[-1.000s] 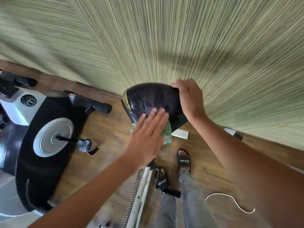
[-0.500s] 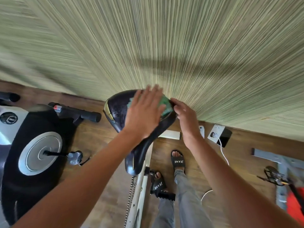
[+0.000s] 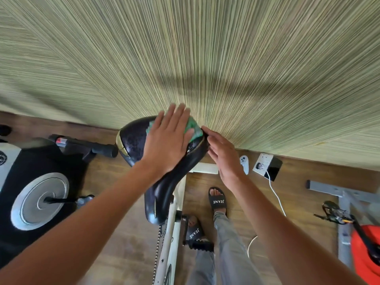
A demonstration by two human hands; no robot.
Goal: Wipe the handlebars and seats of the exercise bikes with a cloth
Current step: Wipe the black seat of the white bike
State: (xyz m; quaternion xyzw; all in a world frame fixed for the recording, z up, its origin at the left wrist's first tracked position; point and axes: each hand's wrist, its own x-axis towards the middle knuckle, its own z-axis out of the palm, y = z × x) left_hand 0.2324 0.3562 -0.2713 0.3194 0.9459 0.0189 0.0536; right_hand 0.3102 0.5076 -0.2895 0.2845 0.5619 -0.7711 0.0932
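A black bike seat (image 3: 133, 138) sits at the centre on a white frame (image 3: 173, 233), its narrow nose pointing toward me. My left hand (image 3: 167, 140) lies flat with straight fingers on a green cloth (image 3: 193, 128), pressing it onto the wide rear of the seat. Most of the cloth is hidden under the palm. My right hand (image 3: 223, 155) touches the seat's right rear edge with nearly straight fingers.
A black exercise bike with a silver disc (image 3: 39, 200) and a black handlebar grip (image 3: 102, 149) stands at left. A wall socket with a white cable (image 3: 267, 165) is at right. A grey frame (image 3: 341, 194) and an orange machine part (image 3: 366, 251) stand far right. My sandalled feet (image 3: 217, 200) are below the seat.
My left hand slid the cloth from the seat's near side up to its wide rear part. My right hand let go of the seat's rear and now rests against its right edge.
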